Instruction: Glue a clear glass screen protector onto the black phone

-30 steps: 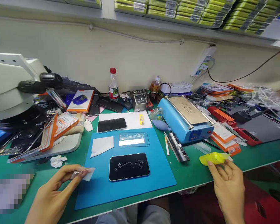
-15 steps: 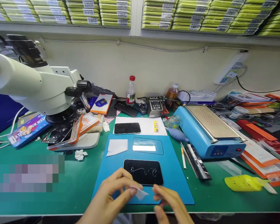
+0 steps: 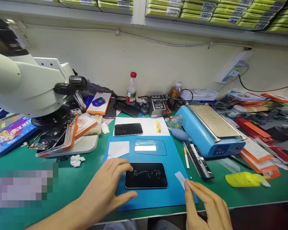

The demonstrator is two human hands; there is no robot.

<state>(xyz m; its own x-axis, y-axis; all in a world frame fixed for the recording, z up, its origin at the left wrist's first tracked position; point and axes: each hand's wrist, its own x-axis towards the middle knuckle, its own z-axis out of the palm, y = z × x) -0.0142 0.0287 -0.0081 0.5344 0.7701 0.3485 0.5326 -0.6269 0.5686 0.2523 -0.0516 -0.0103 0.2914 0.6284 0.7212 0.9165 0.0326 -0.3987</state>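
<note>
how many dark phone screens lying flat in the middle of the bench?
2. One phone lies on the blue mat, its left end under the left hand. The other phone lies on the white sheet behind the mat. The clutter may hide more.

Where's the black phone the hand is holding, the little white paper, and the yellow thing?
Phone [image 3: 146,175], head view, middle of its glass.
White paper [image 3: 180,178], head view, its middle.
Yellow thing [image 3: 241,179], head view, middle of its body.

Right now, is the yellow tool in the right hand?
No, the yellow tool lies alone on the green mat; the right hand pinches a small white tab.
</note>
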